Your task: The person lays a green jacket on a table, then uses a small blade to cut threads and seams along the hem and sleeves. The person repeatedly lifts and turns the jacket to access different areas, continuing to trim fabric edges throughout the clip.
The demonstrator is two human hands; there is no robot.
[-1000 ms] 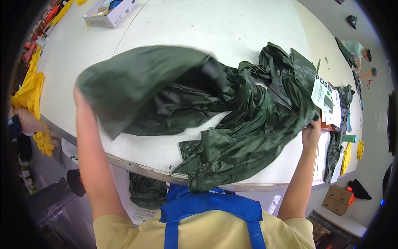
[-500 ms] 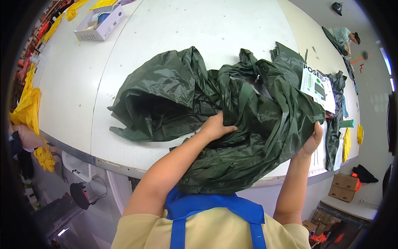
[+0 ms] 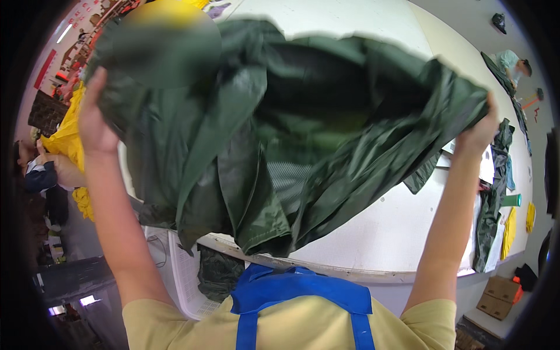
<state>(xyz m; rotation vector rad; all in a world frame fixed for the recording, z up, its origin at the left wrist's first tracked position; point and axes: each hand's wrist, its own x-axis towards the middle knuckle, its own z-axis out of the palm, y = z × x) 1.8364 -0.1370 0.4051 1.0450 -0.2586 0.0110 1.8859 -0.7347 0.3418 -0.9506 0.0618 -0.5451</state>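
The dark green garment [image 3: 303, 131] is held up between the two hands, stretched wide across the view in front of the person. The left hand [image 3: 98, 122] is at the garment's left edge, thumb up; it seems to clasp the cloth, though blur and folds hide the fingertips. The right hand [image 3: 478, 131] is at the opposite edge, its fingers curled around the gathered cloth and pressed together on it. Between them the garment sags in loose folds, with a pale mesh panel [image 3: 287, 178] showing near its middle and its lower corners hanging toward the near edge of the white surface [image 3: 373, 233].

Beyond the right forearm lie a dark strip of cloth [image 3: 487, 224], a green cylinder [image 3: 511, 200] and a yellow piece [image 3: 508, 233]. Below the near edge, a white basket [image 3: 185, 286] holds a dark green bundle [image 3: 219, 274]. More yellow cloth [image 3: 67, 137] drapes at far left, and a co-worker [image 3: 508, 64] stands at upper right.
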